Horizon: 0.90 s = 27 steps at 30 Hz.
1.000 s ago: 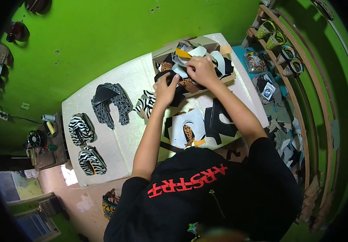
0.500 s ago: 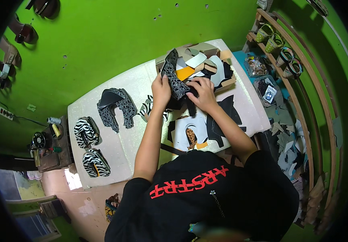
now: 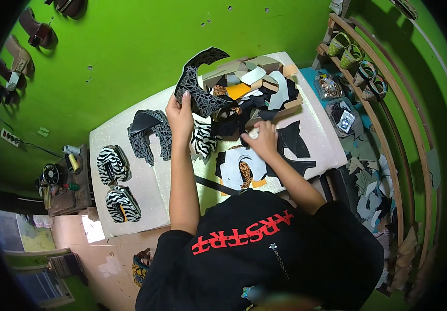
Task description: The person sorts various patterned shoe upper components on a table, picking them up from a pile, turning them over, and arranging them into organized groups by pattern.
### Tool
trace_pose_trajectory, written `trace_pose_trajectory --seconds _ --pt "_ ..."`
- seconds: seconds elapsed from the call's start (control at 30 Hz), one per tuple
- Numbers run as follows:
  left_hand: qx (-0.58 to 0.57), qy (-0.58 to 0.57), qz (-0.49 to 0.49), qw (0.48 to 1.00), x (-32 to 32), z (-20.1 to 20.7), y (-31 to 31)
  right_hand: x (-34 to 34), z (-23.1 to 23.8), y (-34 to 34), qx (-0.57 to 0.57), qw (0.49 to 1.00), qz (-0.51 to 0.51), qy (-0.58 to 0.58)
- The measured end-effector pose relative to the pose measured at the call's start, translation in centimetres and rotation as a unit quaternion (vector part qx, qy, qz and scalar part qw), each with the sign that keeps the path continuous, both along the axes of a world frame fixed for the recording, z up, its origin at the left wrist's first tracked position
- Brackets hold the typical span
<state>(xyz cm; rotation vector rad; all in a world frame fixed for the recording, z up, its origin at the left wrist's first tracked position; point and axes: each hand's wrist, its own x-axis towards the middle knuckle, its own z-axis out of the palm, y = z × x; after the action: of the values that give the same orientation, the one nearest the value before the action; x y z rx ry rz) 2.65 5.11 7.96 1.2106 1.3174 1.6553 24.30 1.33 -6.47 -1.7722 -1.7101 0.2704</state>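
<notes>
My left hand (image 3: 181, 116) grips a curved shoe upper piece (image 3: 201, 98) with a grey and black line pattern, raised at the far left end of a cardboard box. Thumb and fingers pinch its left side. My right hand (image 3: 265, 141) is by the box's near edge, thumb and fingers apart, and I see nothing in it. A stack of matching patterned pieces (image 3: 164, 141) lies on the table to the left. Between it and the box is a zebra-striped piece (image 3: 202, 139). White cut pieces (image 3: 229, 170) and a black piece (image 3: 293, 139) lie nearest my body.
The cardboard box (image 3: 292, 108) holds mixed scraps in white, orange, black and leopard print. Two zebra-striped stacks (image 3: 113, 165) sit at the white table's (image 3: 148, 205) left end. A wooden rack (image 3: 376, 111) with small shoes stands right, beside a heap of scraps (image 3: 371, 181).
My left hand has moved left and away from me with the patterned piece, which is now turned and spread wider. My right hand has come off it and drawn slightly nearer to me.
</notes>
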Motion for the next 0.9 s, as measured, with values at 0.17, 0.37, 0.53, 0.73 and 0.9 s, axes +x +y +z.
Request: trace_pose_trajectory --seconds 0.17,0.37,0.53,0.73,0.9 --pt "0.010 -0.035 0.003 0.999 -1.4 -0.6 -1.5 -1.4 -2.5 -0.4 -0.055 0.996 0.031 0.064" --pt "0.016 -0.037 0.029 0.999 -4.6 -1.9 -4.0 -1.8 2.5 -0.6 0.103 0.989 0.055 0.093" --pt "-0.046 -0.033 0.036 0.998 -5.6 -3.5 -5.6 -2.1 8.1 3.9 0.171 0.980 0.058 0.084" --pt "-0.063 -0.043 0.019 0.997 -7.8 -4.6 -7.4 -3.6 9.2 6.5 0.081 0.992 0.056 -0.083" --pt "-0.088 -0.091 -0.036 0.991 -10.7 -5.4 -8.7 -8.1 8.0 3.6 0.057 0.993 0.096 0.049"
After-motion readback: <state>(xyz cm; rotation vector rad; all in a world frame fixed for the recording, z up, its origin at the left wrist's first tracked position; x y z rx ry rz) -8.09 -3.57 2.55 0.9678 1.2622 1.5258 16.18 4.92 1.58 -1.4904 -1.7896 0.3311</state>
